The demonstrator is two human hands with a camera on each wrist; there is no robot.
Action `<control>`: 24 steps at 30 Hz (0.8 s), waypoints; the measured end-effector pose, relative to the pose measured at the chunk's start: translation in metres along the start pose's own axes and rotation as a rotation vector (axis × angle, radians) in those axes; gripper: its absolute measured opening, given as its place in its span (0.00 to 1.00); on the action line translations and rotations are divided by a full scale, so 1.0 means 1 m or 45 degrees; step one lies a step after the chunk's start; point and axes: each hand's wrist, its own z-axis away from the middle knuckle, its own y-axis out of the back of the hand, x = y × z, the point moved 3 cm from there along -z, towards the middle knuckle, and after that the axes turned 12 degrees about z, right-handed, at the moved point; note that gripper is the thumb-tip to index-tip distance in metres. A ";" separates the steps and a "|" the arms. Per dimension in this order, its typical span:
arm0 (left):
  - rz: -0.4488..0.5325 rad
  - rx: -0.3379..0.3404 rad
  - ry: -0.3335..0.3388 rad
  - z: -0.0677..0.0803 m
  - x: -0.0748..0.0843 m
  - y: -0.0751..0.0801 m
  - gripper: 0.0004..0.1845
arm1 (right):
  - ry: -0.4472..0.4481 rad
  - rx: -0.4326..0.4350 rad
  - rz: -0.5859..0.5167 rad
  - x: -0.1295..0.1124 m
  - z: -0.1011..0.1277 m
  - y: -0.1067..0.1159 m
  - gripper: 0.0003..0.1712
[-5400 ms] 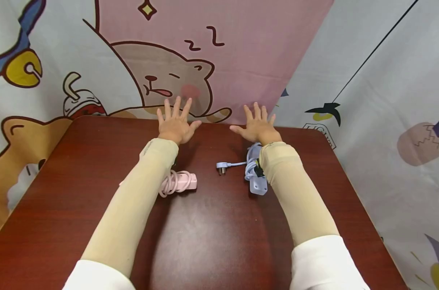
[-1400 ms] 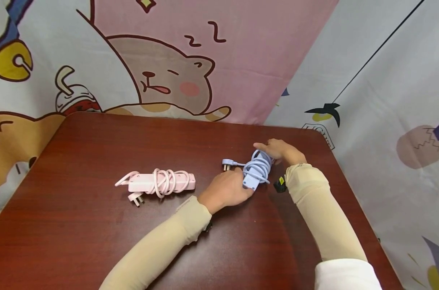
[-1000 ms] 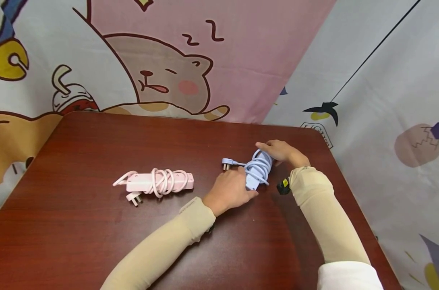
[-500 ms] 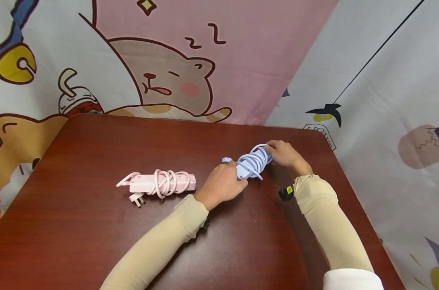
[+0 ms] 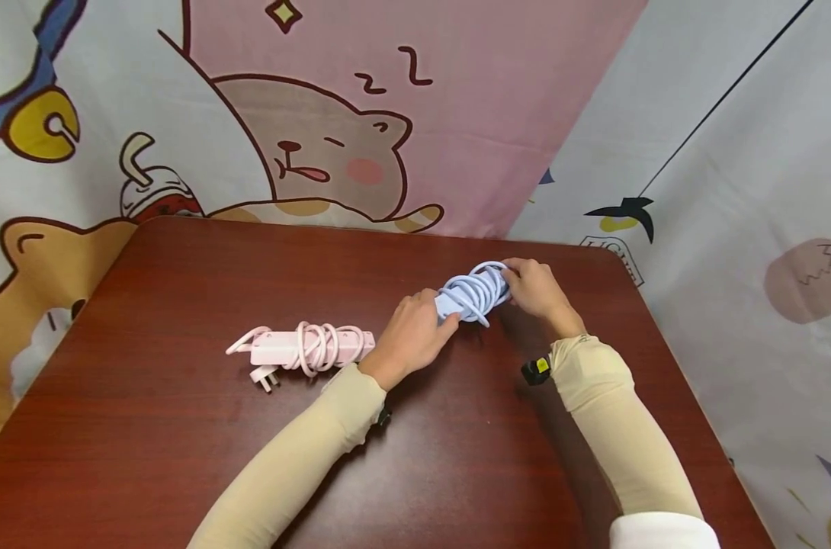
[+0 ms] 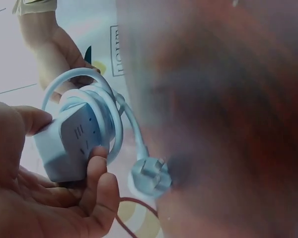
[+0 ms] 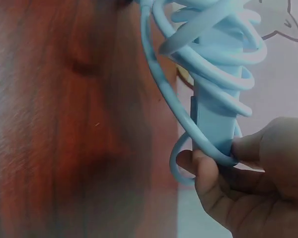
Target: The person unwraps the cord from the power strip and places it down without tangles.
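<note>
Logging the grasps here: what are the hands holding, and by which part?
Both hold the blue power strip: left hand grips its socket end, right hand pinches the opposite end.

Both arms reach forward in beige sleeves; the left hand [image 5: 412, 335] and right hand [image 5: 539, 288] face each other with fingers curled, apparently clamped, thumbs opposing.

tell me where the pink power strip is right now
In the head view the pink power strip lies on the red-brown table, untouched, just beside the left hand, which holds the blue power strip.
</note>
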 end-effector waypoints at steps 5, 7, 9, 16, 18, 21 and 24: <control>0.014 0.082 -0.049 -0.003 0.000 0.015 0.29 | -0.010 0.113 -0.001 -0.013 -0.002 0.011 0.21; 0.037 0.126 -0.082 -0.004 0.000 0.022 0.28 | -0.012 0.177 -0.014 -0.018 -0.001 0.015 0.21; 0.062 0.164 -0.108 -0.004 -0.001 0.029 0.28 | -0.003 0.237 -0.036 -0.024 0.000 0.020 0.20; 0.230 0.173 -0.122 -0.005 -0.007 0.058 0.28 | 0.014 0.450 -0.089 -0.051 0.015 0.045 0.20; 0.290 0.151 -0.130 -0.006 -0.009 0.069 0.28 | 0.023 0.527 -0.094 -0.060 0.020 0.056 0.19; 0.375 0.121 -0.142 -0.008 -0.012 0.084 0.28 | 0.035 0.611 -0.084 -0.071 0.024 0.068 0.18; 0.447 0.117 -0.145 -0.009 -0.017 0.097 0.27 | 0.049 0.630 -0.088 -0.079 0.026 0.073 0.18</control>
